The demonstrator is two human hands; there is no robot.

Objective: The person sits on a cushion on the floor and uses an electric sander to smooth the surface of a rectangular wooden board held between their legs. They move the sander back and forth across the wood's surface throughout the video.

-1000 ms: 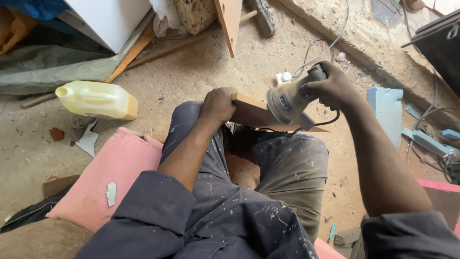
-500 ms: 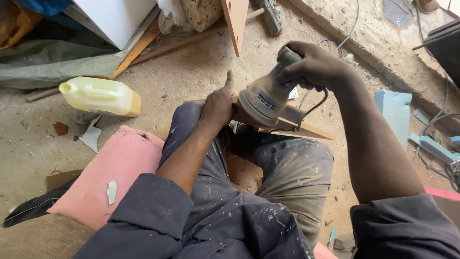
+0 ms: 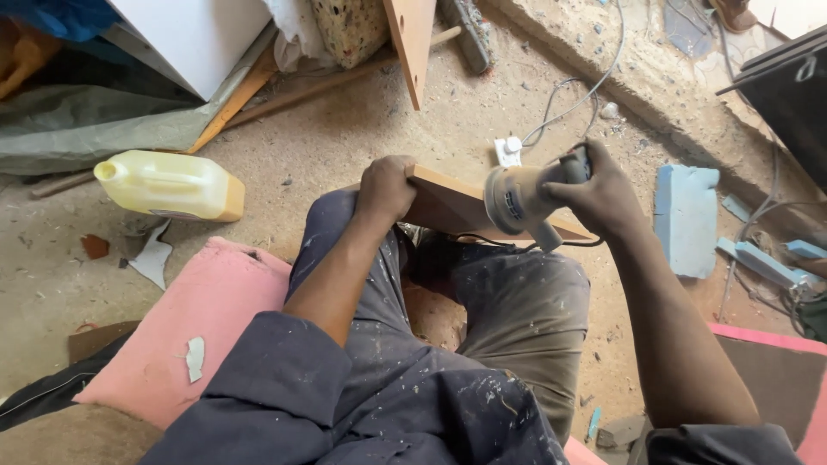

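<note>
While a yellow plastic jug [image 3: 168,185] lies on the dusty floor [image 3: 327,138] at far left beside a pink cushion [image 3: 202,323], the left hand [image 3: 385,188] curls tight over the near end of a wooden board [image 3: 448,205] resting across the knees; to its right, the right hand [image 3: 599,191] wraps the grip of an electric sander [image 3: 521,196] set against that board, blue foam block [image 3: 687,220] beyond

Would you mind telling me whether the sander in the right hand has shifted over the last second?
Yes. The sander has swung along the wooden board: half a second ago it sat close to the left hand; now it lies further right, toward the blue foam block.
</note>
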